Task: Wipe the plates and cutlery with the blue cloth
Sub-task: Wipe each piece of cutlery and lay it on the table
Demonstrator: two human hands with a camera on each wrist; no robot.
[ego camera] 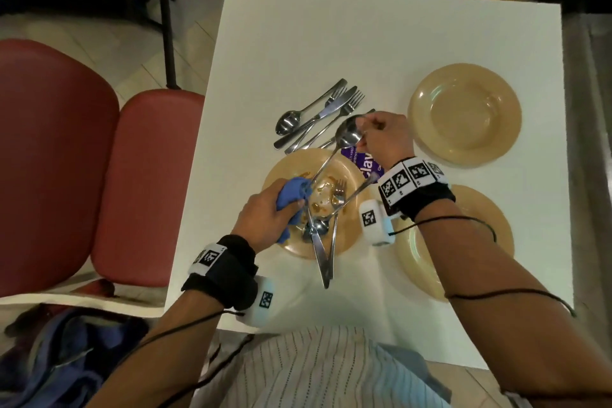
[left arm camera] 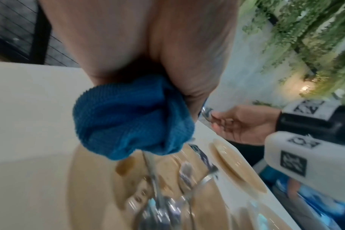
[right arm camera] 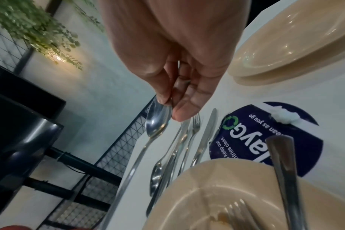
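My left hand (ego camera: 294, 200) grips the bunched blue cloth (ego camera: 291, 197), wrapped round the handle end of a spoon (ego camera: 347, 134). My right hand (ego camera: 362, 132) pinches that spoon's bowl, holding it slanted above the dirty plate (ego camera: 291, 164). On this beige plate lie a fork, a spoon and a knife amid brown sauce. In the left wrist view the blue cloth (left arm camera: 132, 118) bulges from my left hand (left arm camera: 148, 46) over the dirty plate (left arm camera: 89, 186). The right wrist view shows my right hand (right arm camera: 171, 105) pinching the spoon (right arm camera: 158, 119).
A pile of forks, spoon and knife (ego camera: 318, 116) lies behind the dirty plate. A clean beige plate (ego camera: 465, 114) sits far right, another plate (ego camera: 486, 212) under my right forearm. A purple sticker (ego camera: 364, 162) is on the white table (ego camera: 298, 43). Red chairs (ego camera: 56, 159) stand left.
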